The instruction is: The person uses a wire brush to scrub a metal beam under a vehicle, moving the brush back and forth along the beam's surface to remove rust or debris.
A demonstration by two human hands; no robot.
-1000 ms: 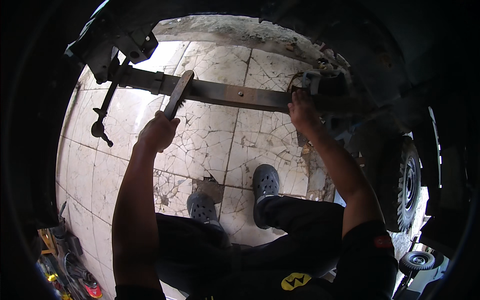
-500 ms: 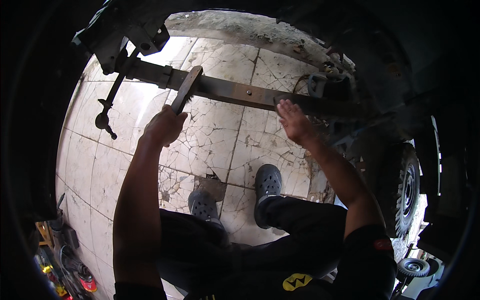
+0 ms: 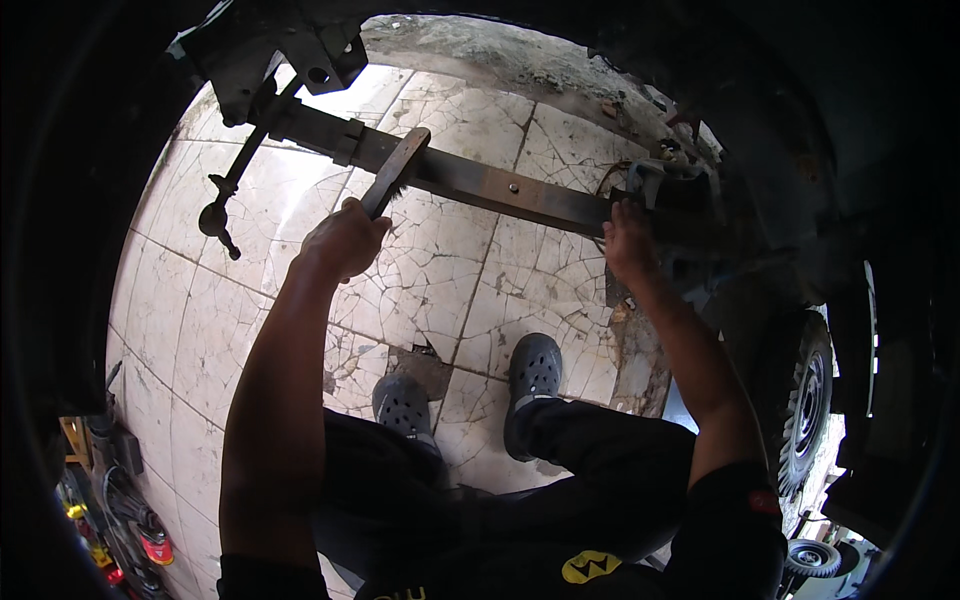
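Brush: wire brush (image 3: 398, 168), wooden handle, far left of centre, bristle end resting on the leaf spring.
Leaf spring: leaf spring (image 3: 480, 185), rusty flat bar, runs left to right under the vehicle body.
Left hand: left hand (image 3: 340, 240), fingers closed round the brush handle.
Right hand: right hand (image 3: 628, 240), on the spring's right end by the axle clamp (image 3: 672, 190); finger state unclear.
Near: grey clogs (image 3: 535, 368) on cracked tile floor (image 3: 200, 340).
Right: wheel (image 3: 808, 400).
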